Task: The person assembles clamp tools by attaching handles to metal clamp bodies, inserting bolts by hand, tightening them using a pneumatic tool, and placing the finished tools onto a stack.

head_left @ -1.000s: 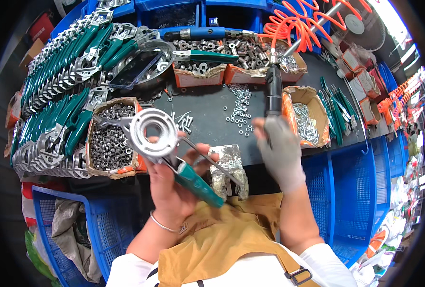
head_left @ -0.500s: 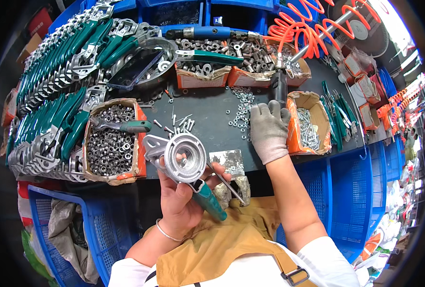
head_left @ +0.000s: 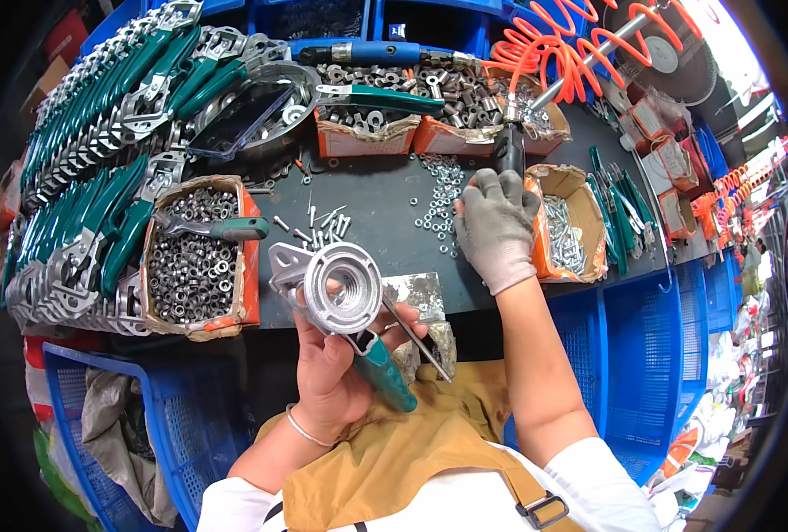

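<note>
My left hand (head_left: 336,377) is closed round a green-handled tool (head_left: 383,374) with a cast metal head, a threaded ring (head_left: 343,288) facing up. A thin metal rod (head_left: 419,339) also sticks out from between its fingers. My right hand (head_left: 498,226), in a grey glove, has curled fingers beside loose nuts (head_left: 440,191). It is right at the lower end of a black air driver (head_left: 510,149) on a red coiled hose (head_left: 571,66). The fingertips are hidden, so what they hold cannot be made out. Several screws (head_left: 325,232) lie beyond the metal head.
An orange carton of nuts (head_left: 249,275) holds a green-handled tool (head_left: 234,230). Another carton (head_left: 537,239) of screws stands right of my glove. Stacked green-handled tools (head_left: 115,106) fill the left. Metal parts (head_left: 367,117) sit in cartons behind, and blue crates (head_left: 181,426) below.
The view has shifted slightly, so the bench appears a little up and left. My right hand has turned slightly and its thumb side now shows. My left hand still holds the tool and rod.
</note>
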The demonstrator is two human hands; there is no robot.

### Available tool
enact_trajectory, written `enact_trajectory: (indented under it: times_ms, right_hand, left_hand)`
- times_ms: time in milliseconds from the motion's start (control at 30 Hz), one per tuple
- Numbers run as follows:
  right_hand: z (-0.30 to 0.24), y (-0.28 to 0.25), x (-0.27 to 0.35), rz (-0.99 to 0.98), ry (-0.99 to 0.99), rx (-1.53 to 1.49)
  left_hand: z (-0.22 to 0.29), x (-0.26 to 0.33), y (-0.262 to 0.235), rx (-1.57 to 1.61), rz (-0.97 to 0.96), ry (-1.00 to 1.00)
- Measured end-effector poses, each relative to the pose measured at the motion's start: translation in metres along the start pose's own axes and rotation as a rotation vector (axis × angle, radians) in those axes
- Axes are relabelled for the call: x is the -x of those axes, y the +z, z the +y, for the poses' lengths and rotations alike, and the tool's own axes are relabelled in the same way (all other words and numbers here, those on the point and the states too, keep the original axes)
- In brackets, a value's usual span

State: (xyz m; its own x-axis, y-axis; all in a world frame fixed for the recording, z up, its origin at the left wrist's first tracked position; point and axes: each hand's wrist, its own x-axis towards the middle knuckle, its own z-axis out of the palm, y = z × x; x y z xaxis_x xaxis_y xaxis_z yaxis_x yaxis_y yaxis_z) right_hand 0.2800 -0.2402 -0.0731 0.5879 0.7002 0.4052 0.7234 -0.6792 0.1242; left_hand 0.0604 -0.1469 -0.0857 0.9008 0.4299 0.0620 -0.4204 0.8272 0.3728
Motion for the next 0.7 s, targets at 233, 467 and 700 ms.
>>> enact_trajectory:
  times_ms: [233,467,700]
  right_hand:
    - [0.010,0.000,0.009,0.204,0.338,0.093]
    - [0.026,-0.001,-0.020,-0.050,0.469,-0.096]
    - [-0.004,-0.118,0.028,0.648,0.593,-1.565]
  left_hand:
    - [0.017,-0.002,0.005,-0.108,0.131,-0.011]
    - [0.018,-0.003,0.050,-0.319,0.140,-0.118]
    - [0.018,0.017,0.017,-1.083,0.088,-0.034]
